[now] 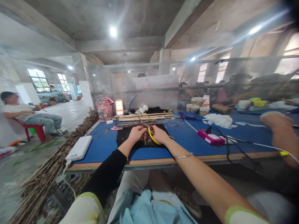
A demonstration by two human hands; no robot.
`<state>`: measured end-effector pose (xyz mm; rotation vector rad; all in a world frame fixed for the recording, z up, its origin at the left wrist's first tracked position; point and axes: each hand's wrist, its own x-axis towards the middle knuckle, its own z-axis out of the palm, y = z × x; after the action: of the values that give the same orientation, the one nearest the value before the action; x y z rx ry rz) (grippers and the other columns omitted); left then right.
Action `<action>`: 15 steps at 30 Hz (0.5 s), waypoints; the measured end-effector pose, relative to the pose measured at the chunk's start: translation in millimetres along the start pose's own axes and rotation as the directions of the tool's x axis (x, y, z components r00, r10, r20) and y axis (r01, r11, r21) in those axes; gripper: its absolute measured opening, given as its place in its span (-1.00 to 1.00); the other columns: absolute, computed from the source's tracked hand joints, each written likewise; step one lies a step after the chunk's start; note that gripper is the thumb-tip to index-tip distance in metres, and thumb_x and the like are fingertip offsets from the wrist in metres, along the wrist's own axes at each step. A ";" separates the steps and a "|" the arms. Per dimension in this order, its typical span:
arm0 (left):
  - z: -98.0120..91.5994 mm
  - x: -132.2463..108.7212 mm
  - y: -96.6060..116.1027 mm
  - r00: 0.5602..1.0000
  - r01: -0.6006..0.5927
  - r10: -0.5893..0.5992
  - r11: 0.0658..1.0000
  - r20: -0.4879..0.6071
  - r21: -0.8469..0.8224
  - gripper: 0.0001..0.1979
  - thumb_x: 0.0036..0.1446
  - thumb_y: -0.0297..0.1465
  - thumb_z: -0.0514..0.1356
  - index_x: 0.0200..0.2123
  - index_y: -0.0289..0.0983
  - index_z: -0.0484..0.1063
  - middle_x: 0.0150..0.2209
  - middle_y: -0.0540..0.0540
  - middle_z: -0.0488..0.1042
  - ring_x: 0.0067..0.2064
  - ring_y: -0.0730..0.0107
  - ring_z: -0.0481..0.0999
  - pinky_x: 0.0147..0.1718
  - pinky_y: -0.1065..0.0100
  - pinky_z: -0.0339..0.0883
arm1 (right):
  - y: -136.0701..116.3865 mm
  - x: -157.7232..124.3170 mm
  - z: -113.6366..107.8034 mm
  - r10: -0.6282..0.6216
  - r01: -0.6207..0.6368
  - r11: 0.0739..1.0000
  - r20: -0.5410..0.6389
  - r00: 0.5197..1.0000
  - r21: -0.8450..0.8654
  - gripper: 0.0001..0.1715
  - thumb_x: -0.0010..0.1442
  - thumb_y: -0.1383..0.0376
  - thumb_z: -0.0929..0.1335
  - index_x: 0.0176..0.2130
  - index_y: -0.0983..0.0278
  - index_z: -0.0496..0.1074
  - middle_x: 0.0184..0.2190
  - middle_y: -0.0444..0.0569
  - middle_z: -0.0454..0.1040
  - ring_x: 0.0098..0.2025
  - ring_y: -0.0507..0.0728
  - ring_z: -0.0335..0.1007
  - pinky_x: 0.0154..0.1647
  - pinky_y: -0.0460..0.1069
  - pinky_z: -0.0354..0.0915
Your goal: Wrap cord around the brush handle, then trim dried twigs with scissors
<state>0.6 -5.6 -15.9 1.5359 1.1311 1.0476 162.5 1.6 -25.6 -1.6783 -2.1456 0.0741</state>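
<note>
My right hand (160, 135) is wrapped round yellow-handled scissors (154, 140), whose dark blades point up and left toward my other hand. With thumb and fingers pinched, my left hand (136, 134) holds a thin brown twig (144, 138) close to the blades. Both hands are over a black cloth (121, 136) spread on the blue tabletop. Small brown scraps lie on the cloth between and beneath the hands. Just beyond my fingers, a bundle of thin twigs (133, 125) lies across the table. The exact contact between blades and twig is too small to tell.
Pale sticks (149, 117) lie farther back. A white power bank (80, 147) sits at the left edge, a magenta power strip (211, 137) with cables on the right. Another person's arm (279, 132) reaches in at far right. Stacked stalks (46, 174) line the floor left.
</note>
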 end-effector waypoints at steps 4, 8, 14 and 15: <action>1.5 -2.3 1.7 1.000 -0.018 0.018 1.000 -0.003 0.022 -0.83 0.08 -0.32 0.13 -0.32 -0.31 0.37 -0.56 0.03 0.40 -0.57 0.52 0.45 -0.66 0.56 0.18 | 1.7 1.2 2.6 -0.037 0.038 0.999 -0.054 0.998 0.009 -0.56 -0.03 0.39 0.30 -0.09 0.32 0.22 -0.12 0.10 0.40 -0.07 0.17 0.31 -0.19 -0.06 0.13; 3.7 -2.9 2.2 1.000 -0.017 0.018 0.999 0.022 -0.037 -0.83 0.10 -0.32 0.11 -0.29 -0.30 0.36 -0.54 0.03 0.40 -0.58 0.53 0.45 -0.68 0.58 0.17 | -1.7 -0.2 0.9 -0.058 0.055 0.998 -0.090 0.994 -0.031 -0.56 -0.04 0.40 0.29 -0.09 0.35 0.22 -0.10 0.14 0.37 -0.03 0.18 0.25 -0.11 -0.04 0.12; 6.1 -1.0 -0.3 1.000 -0.012 0.012 0.999 0.004 -0.052 -0.80 0.08 -0.31 0.13 -0.26 -0.30 0.37 -0.53 0.01 0.41 -0.56 0.50 0.47 -0.70 0.59 0.16 | -5.4 -2.8 0.0 -0.037 0.022 0.994 -0.136 0.990 -0.110 -0.55 -0.05 0.36 0.29 -0.11 0.38 0.22 -0.08 0.20 0.33 -0.03 0.24 0.23 -0.10 0.01 0.13; 6.2 -1.0 -0.5 1.000 -0.013 0.013 0.998 0.005 -0.057 -0.80 0.08 -0.31 0.13 -0.26 -0.31 0.38 -0.53 0.01 0.41 -0.56 0.50 0.48 -0.70 0.59 0.17 | -5.3 -2.7 0.0 -0.038 0.025 0.995 -0.131 0.991 -0.100 -0.56 -0.04 0.36 0.29 -0.11 0.37 0.21 -0.08 0.19 0.34 -0.03 0.24 0.24 -0.11 0.00 0.13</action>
<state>6.3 -7.6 -17.8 1.5017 1.0803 1.0752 158.1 -2.4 -24.9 -1.6527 -2.1058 -0.1513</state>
